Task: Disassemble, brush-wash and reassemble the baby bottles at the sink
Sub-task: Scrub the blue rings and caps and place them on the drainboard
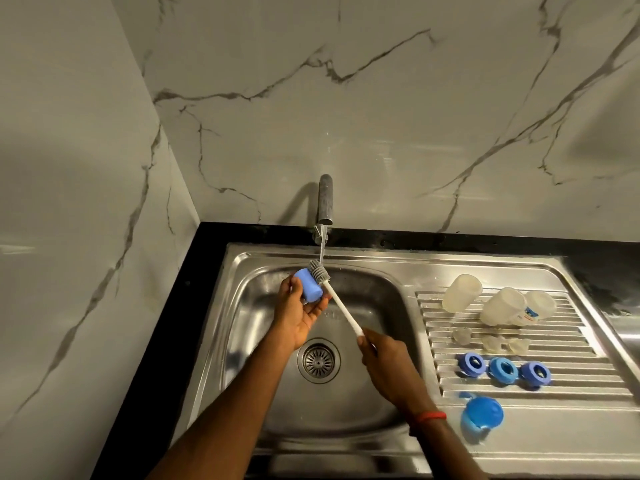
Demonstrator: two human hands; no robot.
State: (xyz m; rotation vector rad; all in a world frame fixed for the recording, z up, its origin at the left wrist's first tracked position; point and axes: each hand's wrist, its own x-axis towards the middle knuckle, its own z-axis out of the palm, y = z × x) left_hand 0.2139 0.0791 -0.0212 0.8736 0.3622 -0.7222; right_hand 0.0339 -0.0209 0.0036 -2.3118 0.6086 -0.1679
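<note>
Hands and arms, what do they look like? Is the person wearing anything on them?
Both are bare: no sleeves in view and no gloves. The left hand wears nothing that shows. The right hand has a thin red band round its wrist. No rings or watch can be seen.

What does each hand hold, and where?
The left hand grips the blue plastic cap around its side; right hand grips the white-handled grey bottle brush at the handle's end.
</note>
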